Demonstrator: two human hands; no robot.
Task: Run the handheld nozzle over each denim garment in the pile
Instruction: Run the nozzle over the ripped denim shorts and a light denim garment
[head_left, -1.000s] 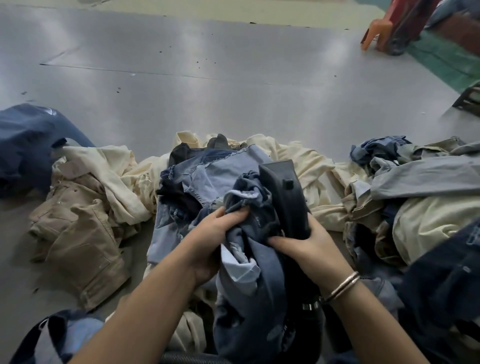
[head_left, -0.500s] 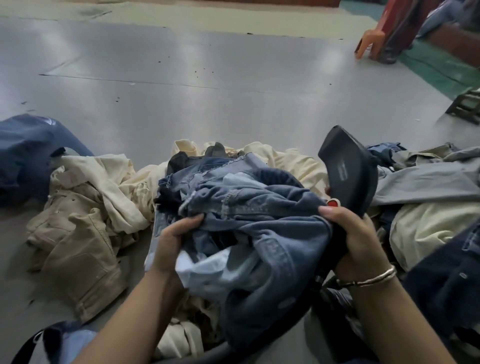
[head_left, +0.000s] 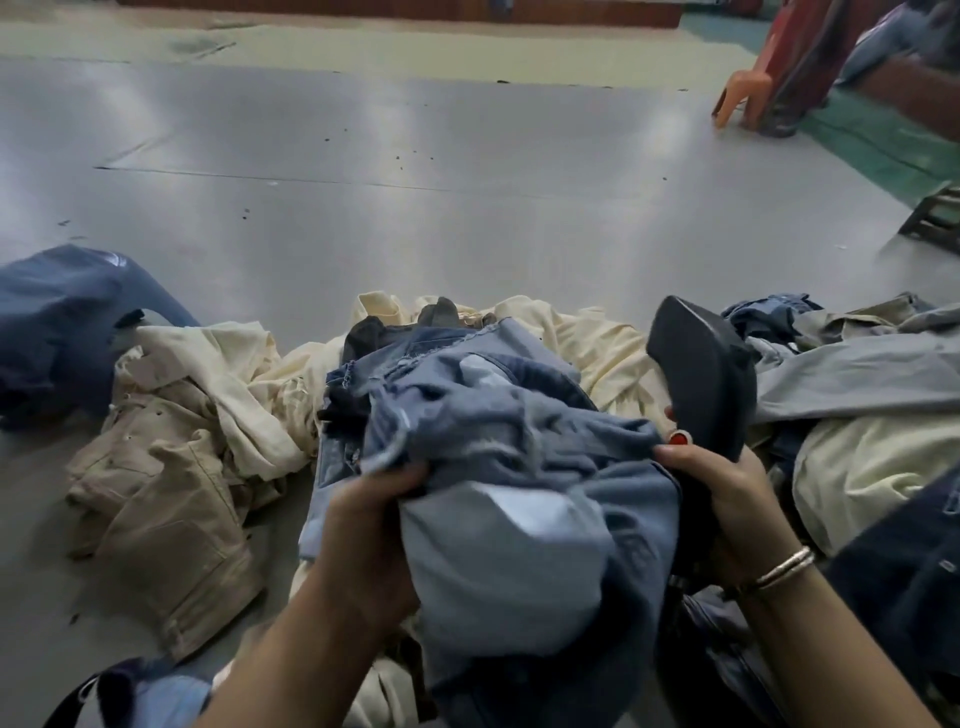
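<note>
— Grey sheeting covered the wide counter (head_left: 467, 208), and heaps of clothes lay along its near edge. Where was the garment she was working on?

— In front of her chest, above the heap: a crumpled pair of faded light-blue denim jeans (head_left: 498, 467), bunched between both hands. Her left hand (head_left: 374, 525) had its fingers curled into a fold at the near left side, that grip clamped on the cloth. I judged it was there to hold the bundle steady for the tool.

— And the tool?

— Her right hand (head_left: 727, 499) was wrapped round the handle of a dark grey plastic handheld nozzle (head_left: 706, 379), that grip clamped on the handle, with a red button (head_left: 679, 438) just beside her fingertips. The flat head rose tilted above the jeans' right edge, apart from the denim as far as I could tell. Held that way, it looked ready to come down across the top folds.

— What else lay about?

— Tan cotton trousers (head_left: 166, 493) and cream garments (head_left: 234, 379) to her left, a dark navy piece (head_left: 57, 322) beyond them, and more grey-blue (head_left: 857, 374) and cream clothes (head_left: 862, 467) to her right. An orange plastic stool (head_left: 737, 98) stood far off on the floor. Much of the pile seemed still to be done.
</note>
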